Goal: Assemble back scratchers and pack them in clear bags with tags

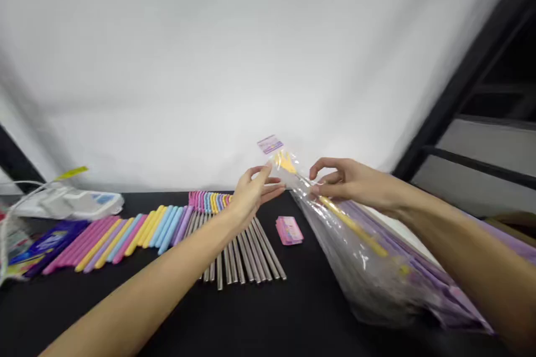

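A yellow back scratcher (286,162) with a hand-shaped head, a thin metal shaft and a yellow handle lies inside a long clear plastic bag (355,259). The bag slants from upper left down to the right, and a purple-and-white header card (270,144) tops it. My left hand (260,192) pinches the bag's edge just below the card, thumb against the plastic. Curled over the shaft, my right hand (345,181) has its thumb and fingertips on the bagged scratcher, with the index finger raised.
Metal shafts with coloured hand-shaped ends (247,256) lie in a row on the black table (184,312). Pink, yellow, blue and purple handles (138,231) lie left of them. Small pink cards (288,230), a power strip (71,203), a purple packet (50,245) and purple packaging (435,279) surround them.
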The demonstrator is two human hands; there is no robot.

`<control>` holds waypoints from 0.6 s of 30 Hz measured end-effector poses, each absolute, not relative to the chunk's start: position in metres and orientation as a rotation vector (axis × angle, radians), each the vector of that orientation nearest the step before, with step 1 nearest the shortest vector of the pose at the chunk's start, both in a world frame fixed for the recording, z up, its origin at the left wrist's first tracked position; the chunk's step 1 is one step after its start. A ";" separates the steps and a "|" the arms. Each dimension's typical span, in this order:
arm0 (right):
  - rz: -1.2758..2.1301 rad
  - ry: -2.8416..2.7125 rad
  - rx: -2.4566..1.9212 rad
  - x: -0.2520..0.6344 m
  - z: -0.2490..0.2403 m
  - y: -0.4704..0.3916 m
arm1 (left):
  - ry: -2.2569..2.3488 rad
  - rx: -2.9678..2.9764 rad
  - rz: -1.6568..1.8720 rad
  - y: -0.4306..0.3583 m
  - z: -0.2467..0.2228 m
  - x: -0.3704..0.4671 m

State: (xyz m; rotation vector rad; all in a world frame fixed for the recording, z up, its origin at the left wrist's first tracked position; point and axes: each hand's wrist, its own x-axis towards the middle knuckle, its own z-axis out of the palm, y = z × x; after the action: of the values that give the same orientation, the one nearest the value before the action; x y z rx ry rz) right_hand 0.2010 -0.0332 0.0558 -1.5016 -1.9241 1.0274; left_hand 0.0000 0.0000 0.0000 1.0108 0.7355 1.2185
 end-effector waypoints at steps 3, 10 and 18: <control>0.896 -1.741 -1.644 0.251 0.060 -0.036 | 0.810 1.228 1.059 0.000 -0.013 0.029; 0.640 -1.585 -1.980 0.341 0.028 -0.028 | 0.662 2.085 0.760 -0.016 -0.019 0.082; 0.772 -1.773 -2.058 0.350 -0.024 -0.024 | 0.651 2.654 0.754 -0.010 -0.024 0.114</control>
State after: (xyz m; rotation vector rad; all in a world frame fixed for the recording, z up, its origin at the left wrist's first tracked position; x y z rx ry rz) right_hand 0.3498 -0.0240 -0.0238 -2.0576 -1.7734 0.7724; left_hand 0.1141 -0.0104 -0.0240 2.6536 0.6512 0.7539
